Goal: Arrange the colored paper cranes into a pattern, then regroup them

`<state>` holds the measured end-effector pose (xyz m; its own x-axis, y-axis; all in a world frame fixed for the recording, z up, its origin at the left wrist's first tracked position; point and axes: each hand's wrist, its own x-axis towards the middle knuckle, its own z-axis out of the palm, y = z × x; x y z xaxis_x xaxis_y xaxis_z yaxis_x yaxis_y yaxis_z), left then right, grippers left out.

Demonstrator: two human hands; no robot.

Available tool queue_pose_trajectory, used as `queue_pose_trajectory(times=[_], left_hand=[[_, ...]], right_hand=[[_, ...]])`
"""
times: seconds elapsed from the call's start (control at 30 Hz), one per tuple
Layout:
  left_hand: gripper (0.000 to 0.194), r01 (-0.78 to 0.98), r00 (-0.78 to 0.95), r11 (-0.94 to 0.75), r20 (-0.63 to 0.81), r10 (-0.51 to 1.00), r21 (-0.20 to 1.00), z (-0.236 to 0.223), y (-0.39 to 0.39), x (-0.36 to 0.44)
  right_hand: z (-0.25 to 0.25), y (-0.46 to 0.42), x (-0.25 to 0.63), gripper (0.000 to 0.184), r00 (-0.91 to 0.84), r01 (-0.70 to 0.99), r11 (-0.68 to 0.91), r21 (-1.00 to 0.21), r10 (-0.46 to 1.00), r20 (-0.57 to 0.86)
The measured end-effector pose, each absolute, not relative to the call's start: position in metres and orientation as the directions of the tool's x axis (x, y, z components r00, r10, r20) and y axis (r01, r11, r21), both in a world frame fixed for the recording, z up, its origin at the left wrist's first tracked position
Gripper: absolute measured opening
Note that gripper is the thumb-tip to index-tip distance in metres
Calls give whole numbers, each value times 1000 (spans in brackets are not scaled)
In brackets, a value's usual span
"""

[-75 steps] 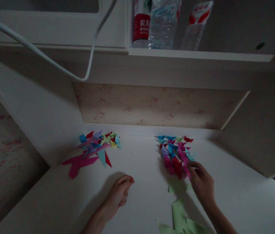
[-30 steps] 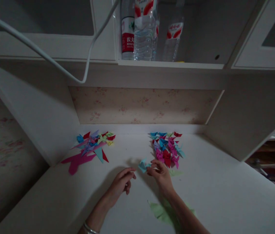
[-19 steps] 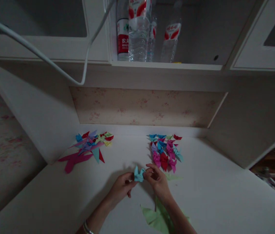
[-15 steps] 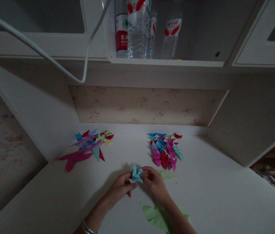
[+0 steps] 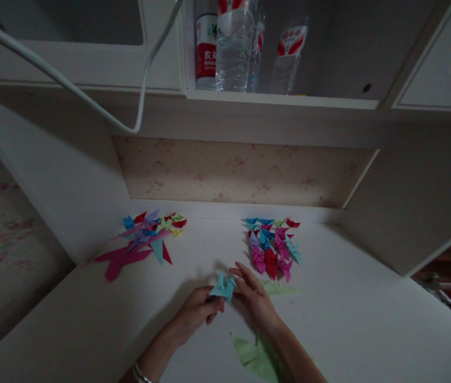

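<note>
A light blue paper crane (image 5: 222,288) is held above the white tabletop, its lower edge pinched between the thumb and fingers of my left hand (image 5: 197,311). My right hand (image 5: 255,298) is at the crane's right side with its fingers apart and stretched out. The fingertips are very close to the crane's wing; whether they touch it I cannot tell. Behind my right hand, several folded paper cranes (image 5: 271,261) in magenta, red, blue and purple stand in close rows. A looser heap of folded paper (image 5: 145,234) lies at the back left.
A magenta paper cutout (image 5: 123,259) lies before the left heap. Light green paper (image 5: 255,357) sits partly under my right forearm, with another green piece (image 5: 279,288) behind. A white lamp arm or cable (image 5: 77,94) hangs at upper left. Plastic bottles (image 5: 235,53) stand on the shelf.
My right hand came left from the rows with the light blue crane and brought it to my left hand. The left hand has closed on it; the right fingers have since loosened and spread.
</note>
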<state>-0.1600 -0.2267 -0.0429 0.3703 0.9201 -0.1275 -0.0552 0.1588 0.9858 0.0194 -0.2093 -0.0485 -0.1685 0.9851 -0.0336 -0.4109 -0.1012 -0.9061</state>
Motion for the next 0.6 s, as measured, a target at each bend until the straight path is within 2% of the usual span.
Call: queue_pose_trajectory(times=[0.2, 0.37, 0.43, 0.6], left_hand=[[16, -69, 473, 183, -129, 871, 981, -42, -230, -158], [25, -162, 475, 229, -128, 871, 960, -42, -229, -160], [27, -194, 481, 244, -125, 868, 950, -43, -229, -161], [27, -240, 484, 285, -140, 864, 928, -46, -228, -158]], right_hand=[[-46, -216, 14, 40, -363, -502, -248, -829, 930, -58], [-47, -217, 13, 27, -380, -513, -224, -829, 925, -15], [-45, -217, 14, 32, -380, -510, -226, -830, 925, -19], [-41, -219, 19, 62, -393, -480, -214, -851, 920, -10]])
